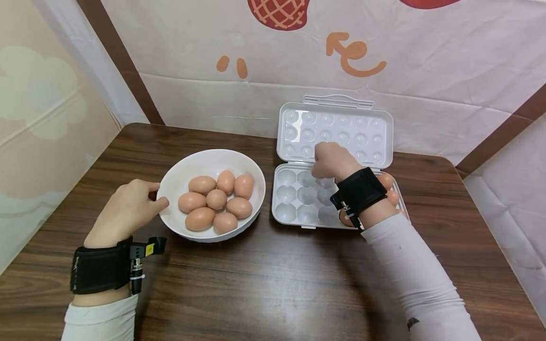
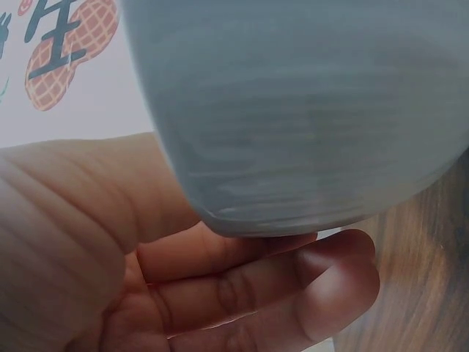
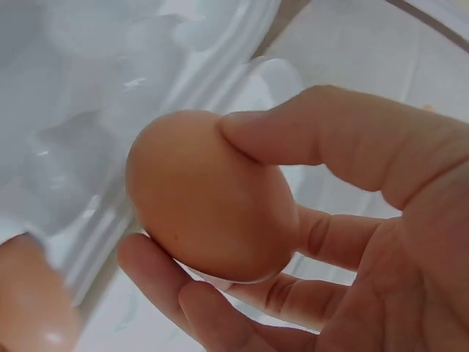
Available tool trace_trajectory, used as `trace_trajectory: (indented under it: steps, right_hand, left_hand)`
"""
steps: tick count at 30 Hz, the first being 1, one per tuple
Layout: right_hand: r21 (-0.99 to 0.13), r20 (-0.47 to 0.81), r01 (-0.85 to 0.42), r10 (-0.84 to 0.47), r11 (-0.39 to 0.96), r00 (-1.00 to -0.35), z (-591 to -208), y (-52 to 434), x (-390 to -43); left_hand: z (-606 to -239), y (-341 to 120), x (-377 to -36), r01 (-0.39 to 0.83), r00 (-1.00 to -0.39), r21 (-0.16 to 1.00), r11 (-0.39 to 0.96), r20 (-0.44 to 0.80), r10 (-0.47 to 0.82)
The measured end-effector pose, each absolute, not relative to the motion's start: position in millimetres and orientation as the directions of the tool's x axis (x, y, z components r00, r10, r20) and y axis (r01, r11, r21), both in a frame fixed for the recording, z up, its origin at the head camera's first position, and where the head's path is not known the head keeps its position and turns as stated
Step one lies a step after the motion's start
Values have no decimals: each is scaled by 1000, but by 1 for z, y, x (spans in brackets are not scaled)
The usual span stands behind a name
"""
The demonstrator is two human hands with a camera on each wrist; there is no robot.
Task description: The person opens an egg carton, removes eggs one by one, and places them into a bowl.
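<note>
A white bowl (image 1: 212, 155) holds several brown eggs (image 1: 216, 199) left of centre on the wooden table. My left hand (image 1: 158, 194) rests against the bowl's left side; in the left wrist view its fingers (image 2: 293, 286) lie relaxed under the bowl's wall (image 2: 308, 110). My right hand (image 1: 326, 166) hovers over the back rows of the open white egg tray (image 1: 294, 194). It pinches one brown egg (image 3: 209, 194) between thumb (image 3: 330, 139) and fingers. A few eggs (image 1: 387, 181) sit in the tray's right cups, partly hidden by my wrist.
The tray's lid (image 1: 341, 130) stands open against the printed backdrop. Another egg (image 3: 29, 301) sits blurred in a nearby cup. Bare wooden tabletop (image 1: 264, 284) stretches in front of the bowl and tray. Cloth walls close the table's left, back and right.
</note>
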State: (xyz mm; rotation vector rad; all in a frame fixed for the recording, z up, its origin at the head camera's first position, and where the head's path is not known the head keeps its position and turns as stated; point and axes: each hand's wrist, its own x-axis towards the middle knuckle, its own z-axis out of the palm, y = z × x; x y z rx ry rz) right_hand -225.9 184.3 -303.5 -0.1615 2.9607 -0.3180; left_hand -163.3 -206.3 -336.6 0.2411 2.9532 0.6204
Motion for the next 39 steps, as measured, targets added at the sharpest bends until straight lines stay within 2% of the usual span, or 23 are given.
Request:
trace_trajectory:
  steps: [8,17,27,34,39]
  right_hand:
    - [-304,-54,-195,-221,933,-974,-273,154,-212]
    - [-317,27,-402,-415,859,-909,-245,103,-200]
    - [-317,-72,-419,-462,851,-884,-237,50,-203]
    - [-287,-206,-388,-452,876,-868,-247,34,-204]
    - [-260,-253,-379,-442,888,-861,-256,27,-205]
  left_hand:
    - [-337,-208,-164,128,-980,401,907,-88,177]
    - [-337,-209,-162,134,-982,411,902,-68,176]
    - [-337,-208,-161,133,-982,420,898,-65,176]
    - [-335,-206,-160,143,-981,421,895,-58,184]
    - [-334,-206,-161,146,-982,423,894,-50,184]
